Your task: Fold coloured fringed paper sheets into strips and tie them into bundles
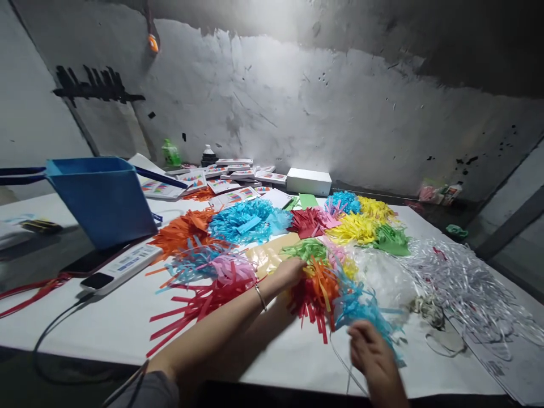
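Note:
Bunches of fringed paper tassels lie across the middle of the white table. My left hand [294, 272] reaches in among them, curled at the top of an orange and red paper tassel [319, 286], with its fingertips partly hidden. Beside it are a light green tassel [306, 249] and a blue tassel [363, 306]. Near the table's front edge, my right hand [376, 360] is closed, thumb and fingers pinched together. A thin white string [340, 356] runs down from the tassels and loops beside this hand; the exact pinch point is hard to see.
A blue bin [102, 198] stands at left, near a white power bank [123, 267] with a black cable. Printed packs [233, 195] and a white box [309, 181] lie at the back. Silvery strings [471, 289] and a clear plastic bag [385, 275] spread at right.

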`<action>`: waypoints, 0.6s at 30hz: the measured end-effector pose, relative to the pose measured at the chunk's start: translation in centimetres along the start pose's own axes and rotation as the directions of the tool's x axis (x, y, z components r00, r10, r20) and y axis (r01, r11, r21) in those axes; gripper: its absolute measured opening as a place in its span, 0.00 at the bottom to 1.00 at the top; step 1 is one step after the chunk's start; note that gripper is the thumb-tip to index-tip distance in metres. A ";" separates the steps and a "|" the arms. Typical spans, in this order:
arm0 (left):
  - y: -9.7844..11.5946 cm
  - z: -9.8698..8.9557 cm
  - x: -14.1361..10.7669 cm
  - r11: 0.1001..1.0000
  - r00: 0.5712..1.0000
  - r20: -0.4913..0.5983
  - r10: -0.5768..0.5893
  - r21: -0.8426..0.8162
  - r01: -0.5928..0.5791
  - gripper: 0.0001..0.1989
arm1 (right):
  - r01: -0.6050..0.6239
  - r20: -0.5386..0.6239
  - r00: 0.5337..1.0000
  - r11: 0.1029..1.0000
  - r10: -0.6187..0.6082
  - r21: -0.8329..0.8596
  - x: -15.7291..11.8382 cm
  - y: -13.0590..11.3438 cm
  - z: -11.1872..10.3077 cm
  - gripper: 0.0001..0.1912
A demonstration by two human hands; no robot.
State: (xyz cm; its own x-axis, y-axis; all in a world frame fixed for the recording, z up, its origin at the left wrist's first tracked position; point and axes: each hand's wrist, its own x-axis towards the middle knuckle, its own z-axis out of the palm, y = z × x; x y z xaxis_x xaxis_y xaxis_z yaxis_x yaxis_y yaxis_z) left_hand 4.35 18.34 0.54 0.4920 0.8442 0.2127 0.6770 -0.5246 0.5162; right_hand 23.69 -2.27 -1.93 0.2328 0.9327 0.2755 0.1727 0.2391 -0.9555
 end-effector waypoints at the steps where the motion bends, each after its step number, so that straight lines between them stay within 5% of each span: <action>1: 0.0 -0.4 -0.1 1.000 0.999 -0.036 -0.015 0.005 0.015 0.14 | -0.008 0.099 0.995 0.994 0.019 -0.105 1.2 0.6 1.4 0.18; 4: -0.8 -3.8 -1.6 0.998 0.971 -0.232 -0.059 0.000 0.061 0.10 | 0.004 0.133 0.991 0.971 0.029 -0.240 4.9 2.2 3.4 0.24; 7: -2.4 -9.3 -5.2 0.995 0.864 -0.494 -0.098 -0.019 0.102 0.09 | -0.011 0.022 1.000 0.941 0.020 -0.339 7.4 3.3 2.4 0.24; 10: -3.6 -13.5 -10.5 0.993 0.751 -0.654 -0.094 -0.010 0.115 0.08 | -0.018 -0.021 1.000 0.905 0.010 -0.426 7.7 3.5 1.2 0.23; 12: -3.9 -14.3 -13.9 0.992 0.725 -0.688 -0.011 0.085 0.096 0.06 | 0.002 0.019 1.000 0.891 0.007 -0.455 6.8 3.3 1.5 0.22; 15: -4.0 -12.7 -17.5 0.934 0.775 -0.604 0.187 0.353 0.050 0.06 | 0.057 0.115 0.993 0.883 -0.003 -0.466 4.7 3.4 3.4 0.21; 18: -3.9 -10.1 -19.1 0.907 0.942 -0.288 0.173 0.419 -0.038 0.10 | 0.104 0.179 0.984 0.880 -0.021 -0.464 3.1 4.4 5.5 0.23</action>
State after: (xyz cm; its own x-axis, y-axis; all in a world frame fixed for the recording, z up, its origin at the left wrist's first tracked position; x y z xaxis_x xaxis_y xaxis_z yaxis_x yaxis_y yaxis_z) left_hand -13.24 5.35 2.83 0.4228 0.7363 0.5283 0.8246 -0.5544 0.1127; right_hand 19.92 3.20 -5.88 0.0537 0.9606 0.2726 0.6200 0.1819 -0.7632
